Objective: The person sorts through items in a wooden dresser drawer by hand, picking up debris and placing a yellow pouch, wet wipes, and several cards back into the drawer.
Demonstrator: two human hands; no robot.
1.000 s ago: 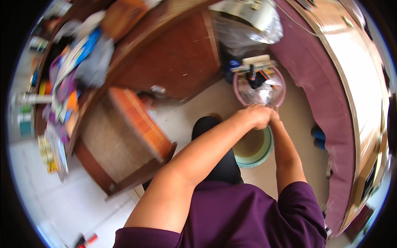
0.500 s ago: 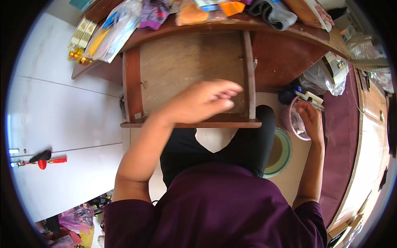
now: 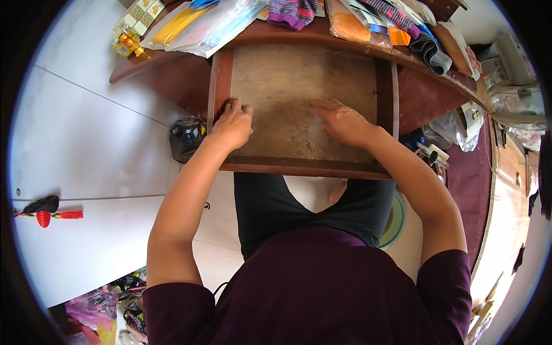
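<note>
A pulled-out wooden drawer (image 3: 299, 166) sits over my lap, with a worn brown bottom and reddish-brown sides. My left hand (image 3: 233, 125) is inside its left wall, fingers curled down and closed; whatever may be in them is hidden. Lying low over the drawer bottom on the right side, my right hand (image 3: 343, 122) has its fingers stretched toward the middle. Between the hands, nearer the right one, is a scatter of small crumb-like debris (image 3: 305, 138).
Socks (image 3: 292, 12), plastic packets (image 3: 221, 26) and small boxes (image 3: 141, 16) crowd the desktop above the drawer. A black bag (image 3: 187, 138) stands left of it. A green basin (image 3: 395, 221) is on the floor by my right leg. White cabinet doors (image 3: 98, 138) rise at left.
My left hand has gone from over the drawer's middle to its left wall. My right hand has come from beside the pink basket into the drawer. The view has shifted, and debris now shows.
</note>
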